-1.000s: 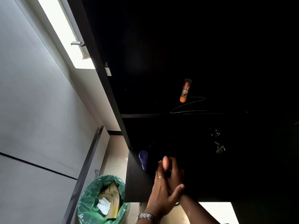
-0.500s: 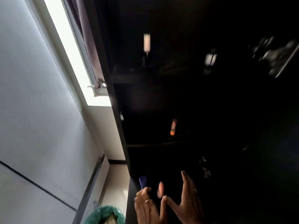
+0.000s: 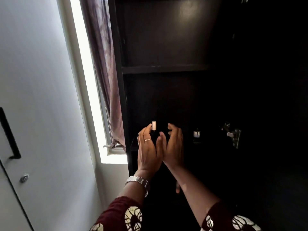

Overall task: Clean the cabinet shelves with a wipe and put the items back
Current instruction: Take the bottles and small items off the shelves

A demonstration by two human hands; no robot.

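The left hand (image 3: 148,150) and the right hand (image 3: 174,147) are raised side by side into the dark cabinet (image 3: 119,90), palms turned toward each other and their heels almost touching. The right hand is cupped with loosely curved fingers and holds nothing that can be seen. The left hand's fingers (image 3: 146,130) curl up beside a small dark bottle (image 3: 154,125) with a pale cap, which stands upright between the two hands at the level of the lower shelf; the dark hides whether the left hand grips it or is only near it. A ring (image 3: 147,140) sits on one left finger and a metal watch (image 3: 138,180) on that wrist. To the right on the same level are a small jar (image 3: 196,134) with a pale band and, further right, a metal clip (image 3: 233,135). Above, the upper shelf (image 3: 165,69) shows its front edge. Left of the cabinet hang a curtain (image 3: 103,64) and a bright window (image 3: 86,80), then a white door (image 3: 41,114) with a black handle (image 3: 8,134)
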